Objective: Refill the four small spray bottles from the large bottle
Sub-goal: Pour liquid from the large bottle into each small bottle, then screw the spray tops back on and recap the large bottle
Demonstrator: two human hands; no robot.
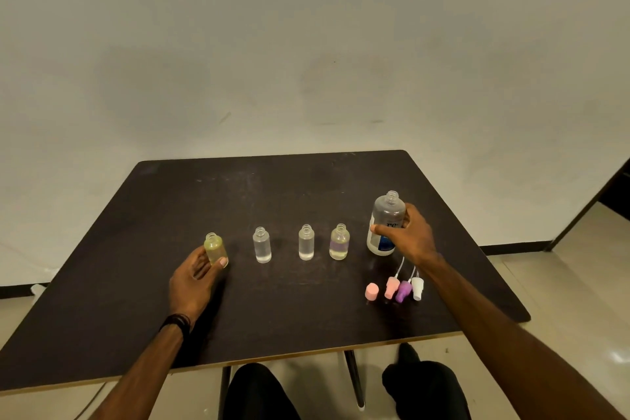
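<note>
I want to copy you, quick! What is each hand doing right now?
Left hand: fingers curled round the small yellow-tinted clear spray bottle.
Right hand: fingers gripping the large clear bottle with the blue label.

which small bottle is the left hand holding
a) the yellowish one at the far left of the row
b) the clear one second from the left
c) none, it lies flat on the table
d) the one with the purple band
a: the left hand has its thumb and fingers round the yellowish bottle at the far left of the row, while the right hand holds the large bottle.
</note>
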